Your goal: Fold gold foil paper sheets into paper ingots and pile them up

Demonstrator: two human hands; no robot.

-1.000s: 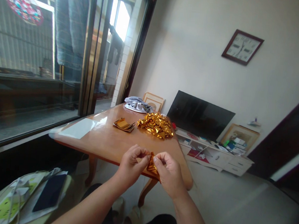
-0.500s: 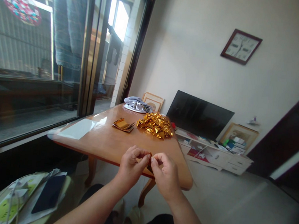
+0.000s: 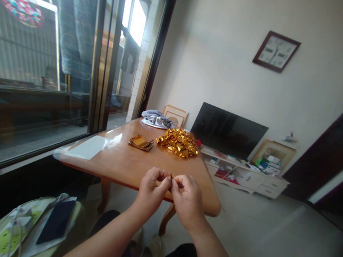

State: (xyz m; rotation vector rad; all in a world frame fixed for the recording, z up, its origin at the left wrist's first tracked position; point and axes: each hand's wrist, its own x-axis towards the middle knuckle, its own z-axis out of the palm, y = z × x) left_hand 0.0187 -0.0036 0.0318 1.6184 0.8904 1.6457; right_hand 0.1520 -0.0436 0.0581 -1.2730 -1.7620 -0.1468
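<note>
The left hand (image 3: 151, 190) and the right hand (image 3: 187, 200) were drawn close together above the near edge of the bench, thumbs and forefingers almost meeting. Between them they pinched a small folded piece of gold foil paper (image 3: 171, 177), of which only a sliver showed above the fingertips; the rest was hidden inside the grip. The step in hand looked like a late, tight fold, with the piece nearly closed up. The next move would likely call for pressing the crease firm without letting the slippery foil spring open.

Beyond the hands, on the glossy wooden bench (image 3: 120, 162), lay a flat stack of unfolded gold foil sheets (image 3: 140, 142) and, just beside it, a heap of crumpled-looking folded gold pieces (image 3: 178, 142). A grey cloth (image 3: 156, 119) lay at the far end.
</note>
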